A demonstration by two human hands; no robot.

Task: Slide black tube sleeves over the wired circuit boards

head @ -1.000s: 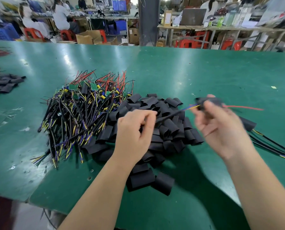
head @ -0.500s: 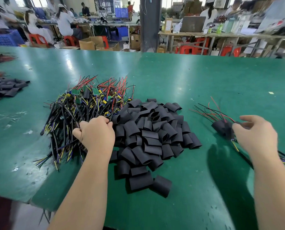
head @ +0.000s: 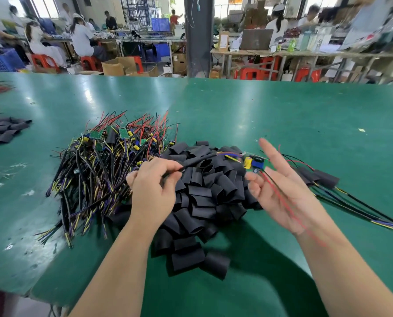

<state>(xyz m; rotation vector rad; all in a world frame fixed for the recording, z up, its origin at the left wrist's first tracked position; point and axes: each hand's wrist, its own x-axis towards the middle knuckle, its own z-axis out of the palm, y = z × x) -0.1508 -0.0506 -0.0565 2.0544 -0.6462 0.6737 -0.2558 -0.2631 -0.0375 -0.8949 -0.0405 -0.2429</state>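
Right now only my left hand [head: 154,186] has a real hold on anything: thumb and fingers pinch the black cable [head: 197,162] of one wired circuit board [head: 254,162], which hangs in the air above the heap of black tube sleeves [head: 204,193]. My right hand [head: 280,193] is spread, palm up, gripping nothing. The board sits just at its fingertips, and the thin red and black leads [head: 282,197] lie loose across the palm.

That, I think, is the weak spot. With the board carried by its cable alone, it can swing or twist, and any tug loads the soldered wire ends. If it slips, it drops among the sleeves or back toward the tangle of bare boards [head: 104,161] on my left, where stray wires would hook it.

No sleeve is in hand yet. The sleeves look flattened, so the mouth will probably need squeezing open. The yellow capacitor and blue part stand proud and could catch the rim. The loose leads could fold back instead of threading through. I'd gather them straight first, well clear of the finished pieces [head: 323,178] lying on the desk [head: 282,106] to my right.
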